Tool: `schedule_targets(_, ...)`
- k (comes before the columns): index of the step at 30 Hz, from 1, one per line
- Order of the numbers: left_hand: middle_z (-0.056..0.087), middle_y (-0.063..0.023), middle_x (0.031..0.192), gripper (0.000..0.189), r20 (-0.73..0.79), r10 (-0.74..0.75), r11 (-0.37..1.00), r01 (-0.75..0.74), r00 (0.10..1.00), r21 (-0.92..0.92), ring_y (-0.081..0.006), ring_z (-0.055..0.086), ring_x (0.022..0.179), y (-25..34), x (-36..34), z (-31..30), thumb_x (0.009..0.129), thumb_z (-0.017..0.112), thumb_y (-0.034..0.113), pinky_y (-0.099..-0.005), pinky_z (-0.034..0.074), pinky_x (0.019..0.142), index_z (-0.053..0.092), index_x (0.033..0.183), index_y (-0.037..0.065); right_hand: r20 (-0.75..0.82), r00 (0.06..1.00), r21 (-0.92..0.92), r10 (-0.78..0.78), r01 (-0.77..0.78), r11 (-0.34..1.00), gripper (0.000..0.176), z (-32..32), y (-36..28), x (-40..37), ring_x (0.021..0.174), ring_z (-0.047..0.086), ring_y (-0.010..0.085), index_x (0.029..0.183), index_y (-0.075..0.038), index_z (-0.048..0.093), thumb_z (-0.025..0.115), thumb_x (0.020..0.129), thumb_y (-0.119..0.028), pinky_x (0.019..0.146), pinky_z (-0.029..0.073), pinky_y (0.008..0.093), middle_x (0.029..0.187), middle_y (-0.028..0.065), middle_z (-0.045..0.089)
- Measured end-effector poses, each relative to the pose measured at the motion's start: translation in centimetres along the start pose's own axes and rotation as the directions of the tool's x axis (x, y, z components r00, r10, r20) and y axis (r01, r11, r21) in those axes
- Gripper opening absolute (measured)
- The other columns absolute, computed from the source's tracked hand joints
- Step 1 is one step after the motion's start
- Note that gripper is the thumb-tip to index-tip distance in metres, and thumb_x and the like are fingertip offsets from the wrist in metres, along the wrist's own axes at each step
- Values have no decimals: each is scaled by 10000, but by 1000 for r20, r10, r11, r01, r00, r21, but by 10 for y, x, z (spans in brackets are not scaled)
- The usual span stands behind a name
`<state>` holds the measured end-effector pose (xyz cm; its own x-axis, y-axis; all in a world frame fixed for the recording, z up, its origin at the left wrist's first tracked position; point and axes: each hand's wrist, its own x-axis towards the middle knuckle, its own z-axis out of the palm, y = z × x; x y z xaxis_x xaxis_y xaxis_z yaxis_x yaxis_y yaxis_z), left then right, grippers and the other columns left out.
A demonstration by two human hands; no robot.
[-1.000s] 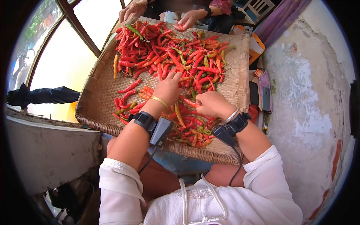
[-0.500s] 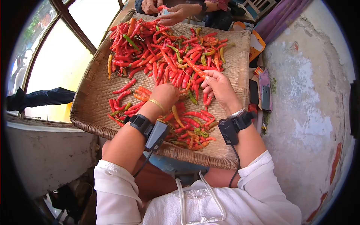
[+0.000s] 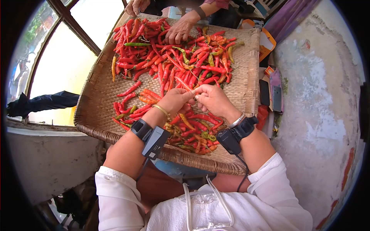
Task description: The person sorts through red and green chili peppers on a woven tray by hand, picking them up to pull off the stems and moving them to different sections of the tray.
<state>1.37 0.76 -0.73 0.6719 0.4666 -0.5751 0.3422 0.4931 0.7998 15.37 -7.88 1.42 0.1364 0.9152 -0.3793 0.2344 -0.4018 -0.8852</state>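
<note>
My left hand (image 3: 175, 101) and my right hand (image 3: 216, 101) meet over the middle of a woven basket tray (image 3: 241, 86). Their fingertips pinch together around one end of an orange-red chili pepper (image 3: 182, 83), whose other end points up and to the left. The fingers cover the pinched end. Beyond them lies a big heap of mostly red chili peppers (image 3: 154, 57), with some green and orange ones among them. A smaller pile of chili peppers (image 3: 196, 133) lies below my hands, on the near side of the tray. A few orange peppers (image 3: 148, 96) rest left of my left hand.
Another person's hand (image 3: 183, 30) reaches into the far heap, and that person's other hand (image 3: 137, 5) is at the tray's far edge. A window (image 3: 58, 57) is on the left, with a dark folded cloth (image 3: 48, 102). Phones (image 3: 276, 98) lie by the right wall (image 3: 316, 115).
My right hand has moved left and down with the pepper, and my left hand has risen to meet it. The other person's hand has lowered onto the heap.
</note>
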Motion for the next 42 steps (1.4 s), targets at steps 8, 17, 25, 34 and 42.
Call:
schedule_targets(8, 600, 0, 767, 246, -175, 223, 953, -252, 959, -169, -36, 526, 567, 27, 5, -21, 837, 559, 263, -170, 409, 479, 554, 967, 54, -126, 986, 166, -109, 129, 978, 206, -11, -14, -7, 536, 518, 71, 920, 15, 566, 517, 839, -167, 478, 431, 215, 659, 25, 563)
schedule_targets(17, 588, -139, 925, 320, 54, 437, 184, -148, 898, 972, -272, 586, 844, 7, 15, -30, 724, 584, 94, -342, 480, 726, 550, 1032, 18, -135, 970, 57, -204, 213, 975, 204, -8, -7, -5, 542, 528, 81, 925, 17, 576, 554, 806, -147, 502, 454, 230, 673, 39, 580)
schedule_targets(25, 602, -123, 844, 284, 184, 340, -83, -165, 922, 983, -304, 576, 815, 0, 16, -37, 666, 570, 93, -388, 463, 723, 604, 948, 78, -70, 977, -127, -200, 190, 974, 171, -6, 1, -2, 565, 499, 55, 926, 15, 563, 542, 814, -112, 533, 433, 203, 675, 7, 551)
schedule_targets(34, 640, -82, 739, 207, 378, 201, 361, -427, 904, 829, -178, 603, 648, 19, -1, -38, 740, 608, 156, -290, 477, 611, 636, 915, 50, -1, 957, -354, -290, 271, 895, 181, -4, 2, -3, 643, 538, 85, 924, 12, 578, 566, 782, -100, 584, 443, 239, 715, 37, 590)
schedule_targets(42, 590, -3, 616, 240, 280, -31, 672, -188, 959, 716, -54, 510, 497, 49, -21, -30, 845, 544, 261, -202, 418, 459, 633, 820, 40, 277, 949, -416, -149, 258, 872, 311, -7, -1, -5, 772, 589, 190, 1026, -36, 563, 585, 744, -165, 683, 456, 301, 827, 114, 613)
